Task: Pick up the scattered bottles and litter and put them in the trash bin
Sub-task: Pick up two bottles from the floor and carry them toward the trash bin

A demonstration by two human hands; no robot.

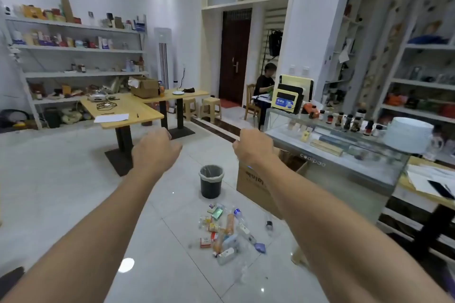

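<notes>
I have both arms stretched straight out ahead of me at about the same height, forearms bare, backs of the hands up. My left hand (156,149) and right hand (253,146) are well apart, each with the fingers drooping in a loose curl toward the floor (73,192). Neither grasps anything that I can see, so I read both as released and empty. I judge this a ready pose rather than a reach: the hands sit high above the work, near no item.

The bottles and litter (225,231) lie in a loose heap on the tiles, near me and slightly right of centre, clear plastic bottles mixed with small cartons and wrappers. One stray bottle (269,225) with a dark cap lies apart to the heap's right. The trash bin (211,187), dark with a pale liner folded over its rim, stands upright just beyond the heap, beside a cardboard box (251,187) on its right. That placement suits me: each carry should be short. I will have to bend down first.
</notes>
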